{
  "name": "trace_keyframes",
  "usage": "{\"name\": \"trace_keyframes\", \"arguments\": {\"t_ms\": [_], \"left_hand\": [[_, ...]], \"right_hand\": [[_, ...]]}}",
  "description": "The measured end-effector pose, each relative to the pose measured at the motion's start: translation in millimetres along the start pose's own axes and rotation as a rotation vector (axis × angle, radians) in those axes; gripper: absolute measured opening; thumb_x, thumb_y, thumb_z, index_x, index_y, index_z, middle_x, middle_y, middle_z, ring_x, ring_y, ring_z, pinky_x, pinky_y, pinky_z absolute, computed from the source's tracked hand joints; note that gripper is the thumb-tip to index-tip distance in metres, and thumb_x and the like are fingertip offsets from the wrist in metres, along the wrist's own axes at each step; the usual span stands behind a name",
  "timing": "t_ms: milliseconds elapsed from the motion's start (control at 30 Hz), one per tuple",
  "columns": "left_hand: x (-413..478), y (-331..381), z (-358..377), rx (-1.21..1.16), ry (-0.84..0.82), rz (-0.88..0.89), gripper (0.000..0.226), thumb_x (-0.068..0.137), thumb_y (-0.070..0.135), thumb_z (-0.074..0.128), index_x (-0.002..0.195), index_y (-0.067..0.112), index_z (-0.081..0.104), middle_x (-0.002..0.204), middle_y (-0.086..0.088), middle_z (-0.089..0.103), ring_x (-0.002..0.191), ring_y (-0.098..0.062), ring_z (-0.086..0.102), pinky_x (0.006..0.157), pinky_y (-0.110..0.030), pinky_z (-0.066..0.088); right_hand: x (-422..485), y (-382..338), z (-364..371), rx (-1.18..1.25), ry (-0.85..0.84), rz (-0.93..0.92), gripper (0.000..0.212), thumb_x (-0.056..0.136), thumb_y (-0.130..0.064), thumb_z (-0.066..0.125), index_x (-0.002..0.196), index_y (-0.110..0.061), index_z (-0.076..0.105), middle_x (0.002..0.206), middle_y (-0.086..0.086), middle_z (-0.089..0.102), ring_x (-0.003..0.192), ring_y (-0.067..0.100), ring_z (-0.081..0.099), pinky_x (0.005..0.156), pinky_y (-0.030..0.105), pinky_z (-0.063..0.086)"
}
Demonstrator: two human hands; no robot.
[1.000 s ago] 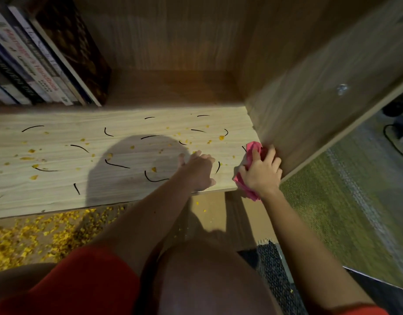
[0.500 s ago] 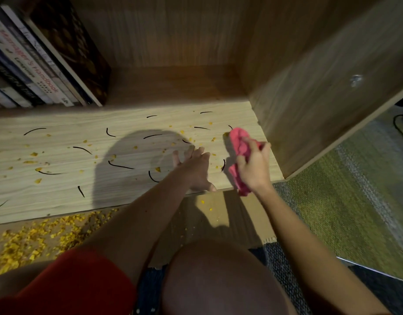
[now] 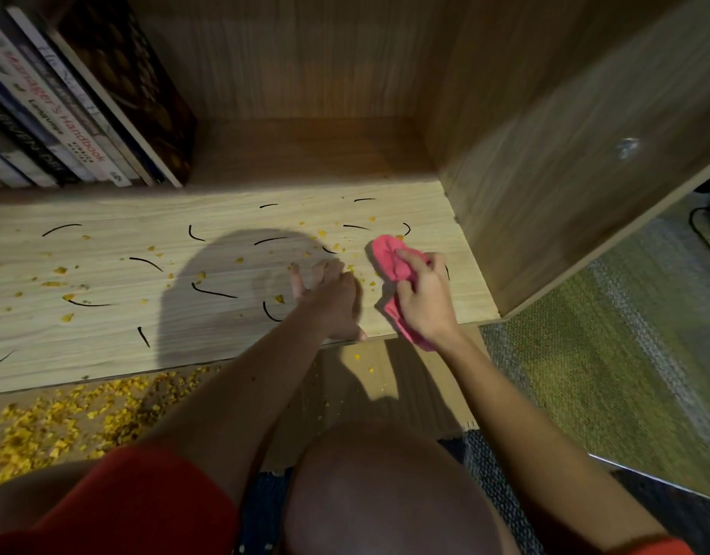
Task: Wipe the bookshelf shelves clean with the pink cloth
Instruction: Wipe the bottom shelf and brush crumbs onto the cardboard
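Head view: the right hand (image 3: pixel 425 298) grips the pink cloth (image 3: pixel 389 254), fingers curled over its bunched top, on the shelf (image 3: pixel 105 346) near the side panel (image 3: pixel 565 194). The left hand (image 3: pixel 333 302) rests flat on the shelf just beyond it from that panel, fingers straight and close together. To wipe well, flatten the cloth and sweep away from the panel toward the front edge, gathering the yellow crumbs (image 3: pixel 60 270) and dark curved strands (image 3: pixel 213 292) (the corner by the panel needs a pass too). Among the books (image 3: pixel 77 126), far from the panel, one spine reads "Handbook"; the blurred word before it is probably "Manager's".
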State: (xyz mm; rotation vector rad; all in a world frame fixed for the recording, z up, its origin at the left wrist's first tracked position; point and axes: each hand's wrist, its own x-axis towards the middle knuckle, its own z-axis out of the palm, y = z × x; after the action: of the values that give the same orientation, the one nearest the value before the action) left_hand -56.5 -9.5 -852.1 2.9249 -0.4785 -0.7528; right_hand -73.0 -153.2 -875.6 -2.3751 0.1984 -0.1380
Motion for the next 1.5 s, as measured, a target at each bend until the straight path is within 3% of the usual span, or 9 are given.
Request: {"name": "trace_keyframes", "arguments": {"t_ms": [133, 267, 433, 600, 800, 1000, 1100, 1367, 1500], "left_hand": [[-1, -4, 1, 0.0, 0.006, -0.02, 0.094, 0.075, 0.052, 0.068, 0.146, 0.012, 0.02, 0.156, -0.006, 0.004, 0.145, -0.021, -0.002, 0.109, -0.059, -0.01], [0, 1, 2, -0.028, 0.025, 0.003, 0.088, 0.077, 0.05, 0.067, 0.145, 0.015, 0.023, 0.156, -0.004, 0.006, 0.145, -0.02, -0.002, 0.109, -0.058, -0.01], [5, 4, 2, -0.028, 0.04, 0.015, 0.088, 0.076, 0.05, 0.068, 0.145, 0.016, 0.025, 0.155, -0.003, 0.009, 0.144, -0.021, -0.001, 0.109, -0.058, -0.008], [5, -4, 1, -0.05, 0.052, 0.004, 0.092, 0.074, 0.052, 0.069, 0.145, 0.016, 0.022, 0.156, -0.002, 0.008, 0.144, -0.02, 0.0, 0.11, -0.055, -0.009], [11, -12, 3, -0.073, 0.037, 0.005, 0.091, 0.081, 0.049, 0.063, 0.148, 0.015, 0.012, 0.157, -0.002, 0.002, 0.145, -0.021, -0.003, 0.111, -0.054, -0.008], [23, -21, -1, -0.237, 0.015, -0.059, 0.077, 0.082, 0.051, 0.056, 0.144, 0.023, 0.019, 0.155, 0.001, 0.008, 0.144, -0.023, -0.001, 0.112, -0.055, -0.005], [23, -28, -6, -0.24, 0.036, -0.1, 0.079, 0.084, 0.052, 0.056, 0.146, 0.023, 0.017, 0.156, 0.001, 0.004, 0.144, -0.024, -0.001, 0.112, -0.055, -0.005], [26, -32, -7, -0.206, 0.033, -0.095, 0.076, 0.088, 0.044, 0.054, 0.147, 0.02, 0.014, 0.156, 0.002, 0.001, 0.144, -0.025, 0.001, 0.113, -0.054, -0.006], [32, -34, -9, -0.192, 0.077, -0.108, 0.067, 0.09, 0.036, 0.048, 0.147, 0.019, 0.016, 0.156, 0.001, 0.005, 0.144, -0.023, 0.005, 0.114, -0.053, -0.001]], "right_hand": [[23, 12, -25, -0.139, 0.159, 0.187, 0.043, 0.093, -0.007, 0.043, 0.135, -0.017, 0.046, 0.127, 0.013, 0.034, 0.114, 0.031, 0.037, 0.105, 0.038, 0.028], [29, 22, -21, -0.337, 0.096, 0.27, 0.044, 0.093, -0.011, 0.044, 0.136, -0.017, 0.043, 0.132, 0.018, 0.033, 0.115, 0.042, 0.037, 0.1, 0.044, 0.031], [12, 2, 6, -0.085, -0.003, 0.099, 0.041, 0.093, -0.009, 0.044, 0.132, -0.016, 0.051, 0.126, 0.014, 0.038, 0.118, 0.034, 0.038, 0.107, 0.038, 0.028], [28, 18, -19, -0.156, 0.253, 0.218, 0.041, 0.091, -0.008, 0.045, 0.131, -0.018, 0.052, 0.128, 0.015, 0.037, 0.115, 0.037, 0.04, 0.102, 0.039, 0.032], [23, 19, -8, -0.335, 0.101, 0.175, 0.041, 0.093, -0.014, 0.044, 0.133, -0.019, 0.048, 0.13, 0.015, 0.037, 0.114, 0.038, 0.038, 0.097, 0.042, 0.033], [6, -21, 35, -0.011, -0.017, 0.014, 0.041, 0.091, -0.007, 0.047, 0.13, -0.015, 0.054, 0.122, 0.013, 0.04, 0.113, 0.034, 0.04, 0.103, 0.035, 0.031], [21, -25, 26, 0.088, 0.081, 0.011, 0.044, 0.088, 0.0, 0.046, 0.13, -0.012, 0.054, 0.121, 0.014, 0.041, 0.115, 0.03, 0.04, 0.106, 0.032, 0.028], [75, 0, -6, -0.219, 0.096, 0.213, 0.043, 0.091, -0.006, 0.047, 0.131, -0.019, 0.051, 0.131, 0.011, 0.036, 0.119, 0.036, 0.034, 0.1, 0.039, 0.034], [67, -14, 18, -0.252, 0.02, 0.146, 0.038, 0.092, -0.01, 0.046, 0.128, -0.017, 0.054, 0.127, 0.01, 0.039, 0.112, 0.034, 0.038, 0.096, 0.038, 0.034]]}}
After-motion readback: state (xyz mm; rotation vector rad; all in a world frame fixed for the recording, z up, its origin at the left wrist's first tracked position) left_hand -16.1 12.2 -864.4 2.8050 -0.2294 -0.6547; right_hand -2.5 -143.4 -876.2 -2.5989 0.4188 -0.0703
